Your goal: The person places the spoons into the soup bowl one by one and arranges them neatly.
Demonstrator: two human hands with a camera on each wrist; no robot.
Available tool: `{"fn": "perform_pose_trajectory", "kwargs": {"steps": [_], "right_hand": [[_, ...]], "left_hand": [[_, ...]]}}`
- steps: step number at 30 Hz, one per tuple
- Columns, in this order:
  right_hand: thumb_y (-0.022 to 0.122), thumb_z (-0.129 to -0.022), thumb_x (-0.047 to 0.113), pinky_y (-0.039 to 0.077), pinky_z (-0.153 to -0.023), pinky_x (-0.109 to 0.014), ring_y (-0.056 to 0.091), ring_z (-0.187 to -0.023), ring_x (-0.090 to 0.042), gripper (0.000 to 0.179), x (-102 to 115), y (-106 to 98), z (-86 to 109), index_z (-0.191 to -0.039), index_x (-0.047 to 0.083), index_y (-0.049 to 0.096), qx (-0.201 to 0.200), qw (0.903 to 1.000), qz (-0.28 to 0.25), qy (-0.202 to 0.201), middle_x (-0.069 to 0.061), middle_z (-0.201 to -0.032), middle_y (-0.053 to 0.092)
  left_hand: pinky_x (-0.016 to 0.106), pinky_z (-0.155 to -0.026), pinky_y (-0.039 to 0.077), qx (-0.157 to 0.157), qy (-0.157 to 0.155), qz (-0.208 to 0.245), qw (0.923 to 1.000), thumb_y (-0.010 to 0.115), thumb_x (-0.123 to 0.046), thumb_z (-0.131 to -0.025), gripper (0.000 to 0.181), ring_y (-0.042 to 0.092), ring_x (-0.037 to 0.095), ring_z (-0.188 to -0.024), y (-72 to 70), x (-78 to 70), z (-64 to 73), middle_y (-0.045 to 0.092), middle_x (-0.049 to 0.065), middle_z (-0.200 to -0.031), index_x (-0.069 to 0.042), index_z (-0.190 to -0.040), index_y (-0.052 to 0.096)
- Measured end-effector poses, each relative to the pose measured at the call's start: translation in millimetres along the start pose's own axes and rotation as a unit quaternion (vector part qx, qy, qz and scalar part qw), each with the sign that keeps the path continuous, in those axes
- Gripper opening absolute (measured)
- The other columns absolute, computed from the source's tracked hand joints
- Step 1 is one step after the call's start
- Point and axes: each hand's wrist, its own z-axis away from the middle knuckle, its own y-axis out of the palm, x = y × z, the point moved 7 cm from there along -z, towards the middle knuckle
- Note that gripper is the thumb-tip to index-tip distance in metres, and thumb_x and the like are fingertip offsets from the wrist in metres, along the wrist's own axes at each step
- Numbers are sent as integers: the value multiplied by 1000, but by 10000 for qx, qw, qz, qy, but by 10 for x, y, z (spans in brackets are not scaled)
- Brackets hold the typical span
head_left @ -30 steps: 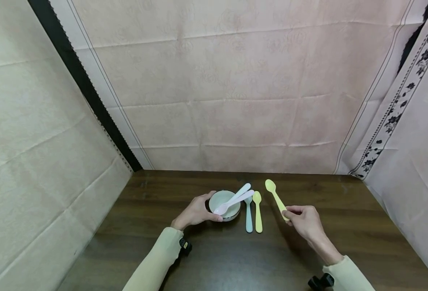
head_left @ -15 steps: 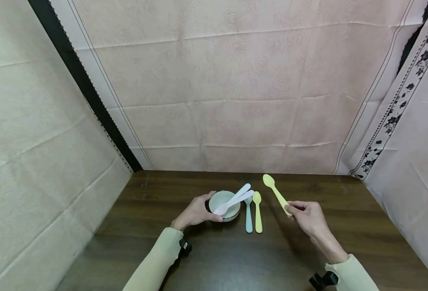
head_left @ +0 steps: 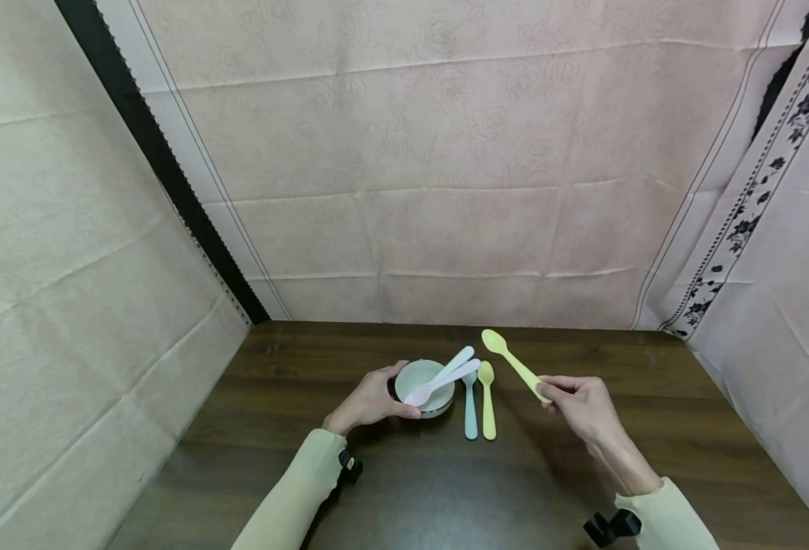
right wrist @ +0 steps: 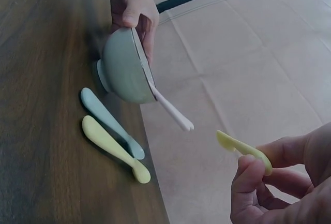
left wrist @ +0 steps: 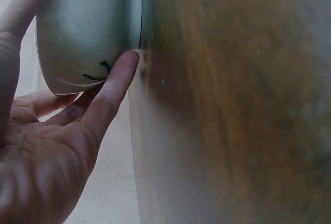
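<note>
My left hand (head_left: 375, 396) grips a pale green bowl (head_left: 413, 373) standing on the table, thumb at the near side and fingers round the far side. Two pale spoons lean in it with their handles over the right rim, one whitish (head_left: 462, 356), one faintly lilac (head_left: 457, 373). Just right of the bowl lie a light blue spoon (head_left: 470, 416) and a yellow spoon (head_left: 489, 412), side by side. Further right, my right hand (head_left: 588, 412) pinches the handle end of another yellow spoon (head_left: 514, 363) above the table, its bowl end pointing away and left.
A dark brown wooden table (head_left: 432, 496) carries everything. Pale cloth hangs behind it (head_left: 459, 191) and along the left (head_left: 101, 305) and right (head_left: 789, 305) sides. Black devices are strapped to both wrists, the left one (head_left: 351, 466) and the right one (head_left: 612, 527).
The yellow spoon in my right hand has swung its bowl end to the left, and the hand has shifted slightly right and away. My left hand and the bowl have stayed put.
</note>
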Motion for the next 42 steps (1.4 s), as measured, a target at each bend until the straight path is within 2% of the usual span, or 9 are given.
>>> {"fn": "perform_pose_trajectory", "kwargs": {"steps": [6,18,23,35,42], "right_hand": [[75,-103,16,54,-74,-22,65,-68,-5,42,38,29,5,-136,-11,71,110,9999,117,-55,13,-70,72],[75,-104,14,54,-68,-21,66,-68,-4,39,104,74,-15,-133,-11,72,238,9996,35,-174,10,-80,75],[75,-103,13,53,-67,-21,65,-66,-4,37,140,118,-26,-130,-11,74,290,9992,43,-285,8,-83,77],[75,-102,12,51,-66,-21,64,-66,-5,30,208,217,-74,-122,-11,78,334,9988,119,-336,8,-74,74],[76,-101,10,52,-64,-20,66,-67,-5,28,224,255,-112,-120,-10,79,342,9986,152,-377,4,-78,77]], "left_hand": [[61,-123,46,10,37,-67,10000,99,-41,-80,112,53,38,-151,15,10,8,53,18,-167,-5,-168,41],[61,-124,44,26,-71,81,9999,99,-41,-80,112,51,38,-154,5,2,3,51,18,-169,-6,-168,41],[61,-124,44,32,-21,40,10000,99,-42,-80,112,50,38,-154,11,5,7,51,17,-169,-6,-168,41],[60,-123,46,44,-29,29,10000,99,-42,-81,112,52,36,-152,23,20,13,51,16,-168,-6,-168,40],[61,-123,45,44,-5,30,10000,98,-42,-81,111,52,37,-153,8,15,7,51,17,-168,-5,-168,40]]}}
